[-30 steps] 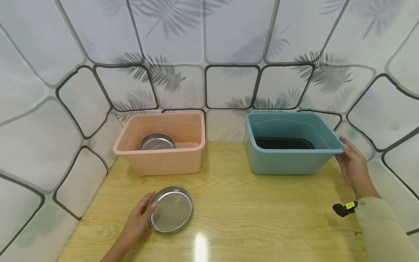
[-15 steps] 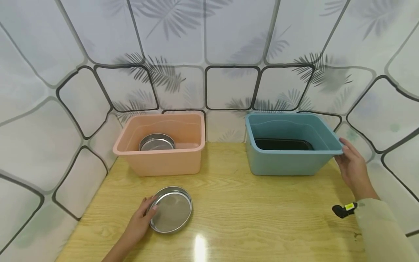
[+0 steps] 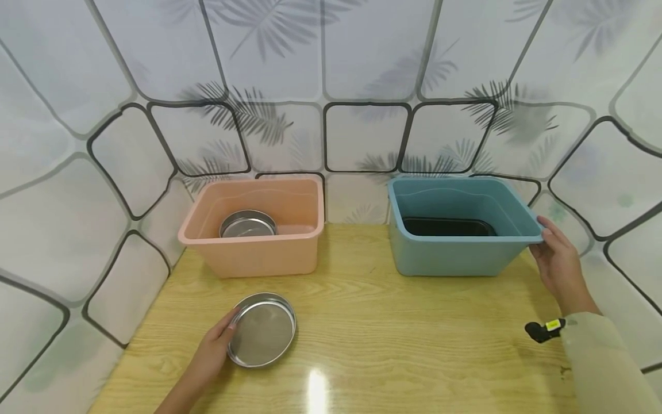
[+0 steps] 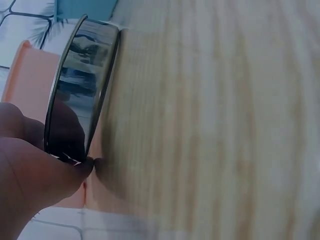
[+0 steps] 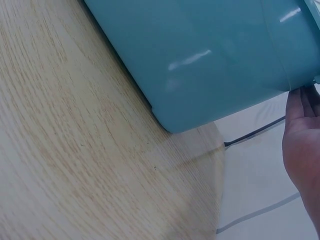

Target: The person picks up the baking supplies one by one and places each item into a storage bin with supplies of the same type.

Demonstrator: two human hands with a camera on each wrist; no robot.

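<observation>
A shallow round metal sieve (image 3: 262,333) is close over the table, its near side tilted slightly. My left hand (image 3: 209,348) pinches its left rim, thumb on the inner side and fingers outside. In the left wrist view the shiny side wall of the sieve (image 4: 82,82) stands between thumb and fingers. At the far right, my right hand (image 3: 561,264) holds the right rim corner of a blue plastic tub (image 3: 447,257). From the right wrist, the fingers (image 5: 302,107) reach up under that rim. Inside the tub lies a black tray-like thing (image 3: 449,227), partly hidden by the front wall.
A pink plastic tub (image 3: 264,257) stands at the back left, with another round metal sieve (image 3: 248,224) inside. Both tubs stand near the patterned wall covering (image 3: 367,138). Wood-grain table (image 3: 393,339) spreads in front. A black strap piece (image 3: 543,330) hangs at the right wrist.
My left hand has shifted slightly left with the sieve, after its thumb moved on the rim. The right hand and both tubs keep their places.
</observation>
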